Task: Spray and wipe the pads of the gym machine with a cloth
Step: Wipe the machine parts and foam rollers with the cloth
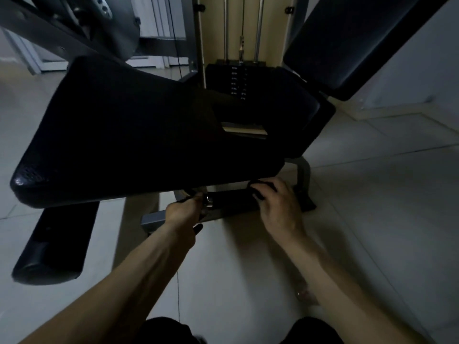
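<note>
While the right hand (pixel 277 203) curls its fingers over a dark bunched cloth (pixel 260 187), its grip is clamped on that cloth against the right end of a low black pad (pixel 231 201) just under the front edge of the big seat pad (pixel 119 135). At the other end of the low pad, the left hand (pixel 182 212) is curled beside a shiny metal fitting (pixel 207 201). A dark tip pokes out below its palm, but I cannot tell what its grip holds or whether it is closed on anything. Another black pad (pixel 52 242) hangs lower left, and a back pad (pixel 360 45) slants at upper right. Pale number labels run down the weight stack (pixel 236 80), too small and blurred to read. Light tiles cover the floor (pixel 372 194).
</note>
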`<state>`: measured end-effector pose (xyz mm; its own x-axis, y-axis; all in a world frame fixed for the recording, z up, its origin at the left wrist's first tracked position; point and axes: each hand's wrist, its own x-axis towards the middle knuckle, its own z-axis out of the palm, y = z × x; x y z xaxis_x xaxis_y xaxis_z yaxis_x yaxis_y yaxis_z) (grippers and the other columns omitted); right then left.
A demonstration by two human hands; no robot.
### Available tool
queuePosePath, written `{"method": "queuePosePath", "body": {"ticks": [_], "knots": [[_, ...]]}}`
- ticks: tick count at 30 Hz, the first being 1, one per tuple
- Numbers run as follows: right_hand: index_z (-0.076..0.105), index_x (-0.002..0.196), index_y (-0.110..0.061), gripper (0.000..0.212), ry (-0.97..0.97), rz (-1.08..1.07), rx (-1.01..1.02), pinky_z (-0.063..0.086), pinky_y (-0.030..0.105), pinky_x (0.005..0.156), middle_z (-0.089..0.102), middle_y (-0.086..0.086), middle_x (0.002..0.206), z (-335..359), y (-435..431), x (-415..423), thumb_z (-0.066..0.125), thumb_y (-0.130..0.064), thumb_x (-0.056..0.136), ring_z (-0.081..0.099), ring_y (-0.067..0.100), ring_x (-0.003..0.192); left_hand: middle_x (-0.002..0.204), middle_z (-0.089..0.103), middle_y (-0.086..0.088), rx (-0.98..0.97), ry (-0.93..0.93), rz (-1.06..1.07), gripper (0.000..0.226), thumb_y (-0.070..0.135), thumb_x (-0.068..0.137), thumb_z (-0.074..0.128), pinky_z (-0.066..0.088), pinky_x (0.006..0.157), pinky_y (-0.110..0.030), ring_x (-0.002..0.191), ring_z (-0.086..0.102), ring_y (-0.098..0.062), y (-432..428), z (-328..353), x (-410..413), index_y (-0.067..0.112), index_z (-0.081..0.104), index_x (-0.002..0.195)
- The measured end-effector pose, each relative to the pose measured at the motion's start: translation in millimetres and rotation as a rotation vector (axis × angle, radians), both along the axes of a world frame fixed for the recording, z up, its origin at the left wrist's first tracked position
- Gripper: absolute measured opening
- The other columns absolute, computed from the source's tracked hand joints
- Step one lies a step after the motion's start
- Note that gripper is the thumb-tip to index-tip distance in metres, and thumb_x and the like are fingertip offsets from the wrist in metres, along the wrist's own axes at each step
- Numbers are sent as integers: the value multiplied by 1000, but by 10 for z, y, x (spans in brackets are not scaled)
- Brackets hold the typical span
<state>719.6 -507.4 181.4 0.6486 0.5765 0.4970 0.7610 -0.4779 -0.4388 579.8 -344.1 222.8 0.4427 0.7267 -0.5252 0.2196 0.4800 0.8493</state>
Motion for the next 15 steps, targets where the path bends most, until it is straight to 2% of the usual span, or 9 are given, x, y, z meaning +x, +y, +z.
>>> {"method": "queuePosePath", "body": {"ticks": [4,8,11,15], "knots": [[72,123,-21,31,100,-157,40,53,48,93,59,3,121,6,-82,41,67,-12,94,56,29,114,113,69,-10,48,36,-50,35,29,96,70,49,76,-33,104,67,-22,55,-48,-25,6,61,122],[71,120,-21,35,75,20,86,52,41,98,61,5,126,125,542,-603,72,-9,87,54,30,118,113,70,-12,97,49,-57,29,24,98,68,52,80,-36,107,66,-25,48,-61,-36,6,63,120],[70,120,-19,32,14,118,82,55,40,94,61,8,127,183,760,-753,68,-12,89,55,32,119,111,71,-14,137,48,-52,21,20,100,65,50,78,-34,105,67,-24,22,-83,-28,6,64,116],[72,120,-18,43,-69,191,-144,55,49,86,60,7,119,228,325,-289,68,3,83,56,33,109,94,63,-9,122,37,-18,18,25,102,61,41,63,-30,82,54,-20,-10,-113,28,8,62,109]]}}
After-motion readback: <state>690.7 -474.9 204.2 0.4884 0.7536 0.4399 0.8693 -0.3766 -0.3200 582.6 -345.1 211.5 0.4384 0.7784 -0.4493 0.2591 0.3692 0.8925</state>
